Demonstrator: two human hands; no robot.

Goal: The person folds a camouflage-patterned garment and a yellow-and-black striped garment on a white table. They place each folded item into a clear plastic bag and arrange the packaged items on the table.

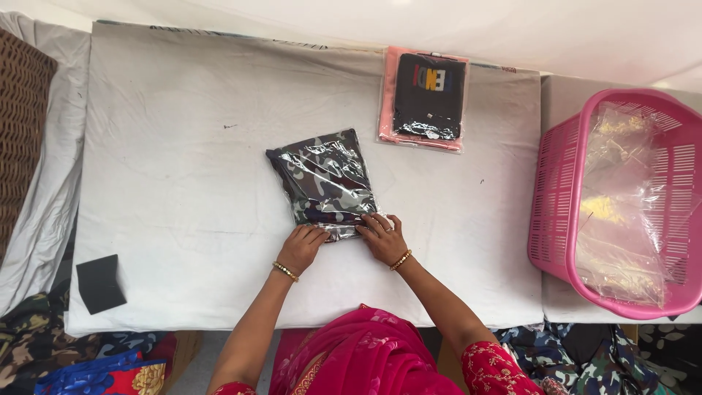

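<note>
While both hands are pressing on its near end, the camouflage garment in a clear plastic bag [324, 183] is lying flat around the middle of the white-covered table [168, 183], turned slightly askew to the table's edges. The left hand [300, 247] is resting palm down with fingers bent over the bag's near left corner, and the right hand [382, 237] is lying with fingers spread on the near right corner; neither is gripping, both are pinning the bag's end to the cloth. Each wrist is wearing a gold bangle.

Toward the far edge, right of centre, a second bagged packet [424, 97] is sitting, showing a black garment over a pink one, well apart from the hands. Beyond the table's right edge, a pink slotted basket [556, 197] is standing on an adjoining surface, holding loose clear plastic bags [621, 205]. Near the table's near left corner, a small black folded piece [100, 283] is lying. Printed fabrics [95, 366] are showing below the near edge.
</note>
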